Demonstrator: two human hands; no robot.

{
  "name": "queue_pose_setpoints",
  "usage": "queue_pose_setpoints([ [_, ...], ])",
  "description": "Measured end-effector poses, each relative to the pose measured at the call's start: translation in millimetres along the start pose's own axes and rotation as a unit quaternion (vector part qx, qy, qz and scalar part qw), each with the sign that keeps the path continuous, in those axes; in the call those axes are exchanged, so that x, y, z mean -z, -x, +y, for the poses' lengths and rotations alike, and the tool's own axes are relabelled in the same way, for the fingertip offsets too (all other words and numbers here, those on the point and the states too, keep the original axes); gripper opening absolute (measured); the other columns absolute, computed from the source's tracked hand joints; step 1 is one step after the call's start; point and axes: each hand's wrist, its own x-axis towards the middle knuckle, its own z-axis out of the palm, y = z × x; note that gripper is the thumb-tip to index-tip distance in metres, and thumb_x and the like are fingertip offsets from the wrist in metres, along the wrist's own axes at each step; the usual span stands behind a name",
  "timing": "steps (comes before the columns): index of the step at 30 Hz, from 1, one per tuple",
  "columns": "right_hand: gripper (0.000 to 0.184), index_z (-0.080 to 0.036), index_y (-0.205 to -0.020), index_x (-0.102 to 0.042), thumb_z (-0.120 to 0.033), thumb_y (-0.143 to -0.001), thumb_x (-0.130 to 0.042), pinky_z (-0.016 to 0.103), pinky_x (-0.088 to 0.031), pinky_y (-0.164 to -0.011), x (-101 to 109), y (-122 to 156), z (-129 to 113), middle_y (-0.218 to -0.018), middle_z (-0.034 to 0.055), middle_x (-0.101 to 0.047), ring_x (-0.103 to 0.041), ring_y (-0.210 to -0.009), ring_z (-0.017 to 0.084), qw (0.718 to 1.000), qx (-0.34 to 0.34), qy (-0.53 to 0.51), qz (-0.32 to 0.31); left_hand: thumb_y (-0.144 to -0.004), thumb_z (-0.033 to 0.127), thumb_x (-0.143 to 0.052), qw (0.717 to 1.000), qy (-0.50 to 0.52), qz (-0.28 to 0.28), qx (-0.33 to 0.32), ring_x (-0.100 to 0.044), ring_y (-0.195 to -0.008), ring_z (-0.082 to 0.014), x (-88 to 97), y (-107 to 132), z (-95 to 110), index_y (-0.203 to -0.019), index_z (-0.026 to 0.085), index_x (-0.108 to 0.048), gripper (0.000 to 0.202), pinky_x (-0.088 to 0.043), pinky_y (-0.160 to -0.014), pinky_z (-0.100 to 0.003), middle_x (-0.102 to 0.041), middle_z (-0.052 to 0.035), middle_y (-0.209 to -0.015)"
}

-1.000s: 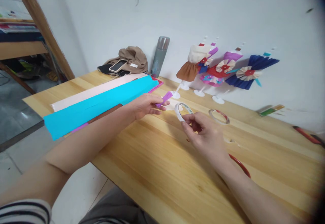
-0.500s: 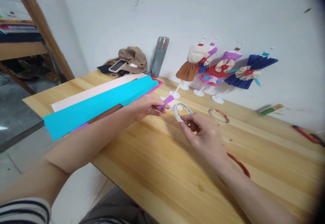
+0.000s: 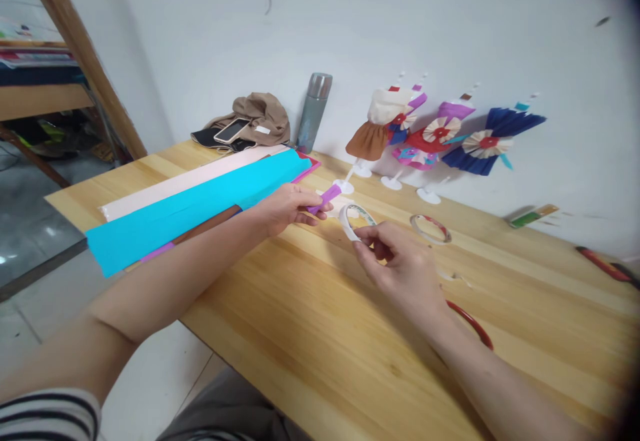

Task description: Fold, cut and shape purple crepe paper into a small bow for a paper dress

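My left hand (image 3: 287, 208) is closed on a small folded purple paper strip (image 3: 326, 197), held just above the wooden table (image 3: 320, 334). My right hand (image 3: 400, 261) pinches a white roll of tape (image 3: 351, 220) upright, close to the strip's tip. The two hands sit a few centimetres apart near the table's middle. A second tape ring (image 3: 430, 228) lies flat on the table to the right of the held roll.
Long sheets of crepe paper, cyan (image 3: 200, 208) and pale pink, lie along the left. A grey flask (image 3: 314, 112), a brown cloth with a phone (image 3: 233, 129), and three paper dresses on white stands (image 3: 425, 138) line the wall. A red ring (image 3: 470, 324) lies under my right forearm.
The purple strip and the tape roll have drawn slightly closer together; the roll has shifted a little to the left. Otherwise the scene holds still.
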Motion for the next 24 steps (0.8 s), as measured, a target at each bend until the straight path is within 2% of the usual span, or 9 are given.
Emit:
queue_pose_setpoints([
  [3,0.008,-0.021,-0.079,-0.062,-0.022,-0.085,-0.058,0.027,-0.038,-0.047,0,0,0,-0.061,-0.0005,-0.058,-0.049,-0.049,0.012,1.0,0.001,0.003,0.002,-0.074,0.019,-0.067,1.0,-0.028,0.012,-0.007,-0.063,-0.074,-0.0113,-3.0,2,1,-0.063,0.01,-0.071,0.014,-0.048,-0.062,-0.02,-0.071,-0.0098,-0.084],
  [9,0.007,-0.021,-0.08,-0.062,-0.02,-0.085,-0.058,0.027,-0.038,-0.047,0,-1,0,-0.061,-0.0009,-0.058,-0.049,-0.049,0.012,0.999,0.024,0.021,0.02,-0.076,0.016,-0.062,0.98,-0.179,0.054,-0.063,-0.061,-0.069,-0.0115,-11.3,5,0,-0.063,0.012,-0.068,0.015,-0.05,-0.065,-0.022,-0.067,-0.0038,-0.069],
  [14,0.009,-0.02,-0.084,-0.063,-0.016,-0.087,-0.056,0.028,-0.043,-0.051,-5,2,0,-0.067,0.0029,-0.063,-0.056,-0.055,0.014,0.99,0.088,0.093,0.065,-0.078,0.023,-0.059,0.959,-0.259,0.048,-0.108,-0.062,-0.065,-0.012,-10.6,3,-11,-0.067,0.013,-0.068,0.017,-0.05,-0.063,-0.022,-0.066,-0.0027,-0.066],
  [20,0.014,-0.019,-0.095,-0.066,-0.012,-0.087,-0.057,0.032,-0.046,-0.059,-10,12,8,-0.077,0.0075,-0.068,-0.063,-0.068,0.02,0.96,0.171,0.207,0.082,-0.081,0.02,-0.054,0.949,-0.305,0.047,-0.066,-0.063,-0.059,-0.0127,-17.1,6,-16,-0.06,0.013,-0.063,0.024,-0.048,-0.058,-0.022,-0.067,-0.0045,-0.061],
  [24,0.021,-0.022,-0.102,-0.065,-0.01,-0.087,-0.056,0.033,-0.043,-0.059,-9,16,11,-0.078,0.0064,-0.068,-0.061,-0.069,0.019,0.949,0.194,0.24,0.063,-0.08,0.019,-0.055,0.918,-0.385,0.031,-0.085,-0.059,-0.057,-0.0123,-21.9,8,-20,-0.053,0.014,-0.059,0.027,-0.041,-0.055,-0.021,-0.063,-0.0027,-0.056],
])
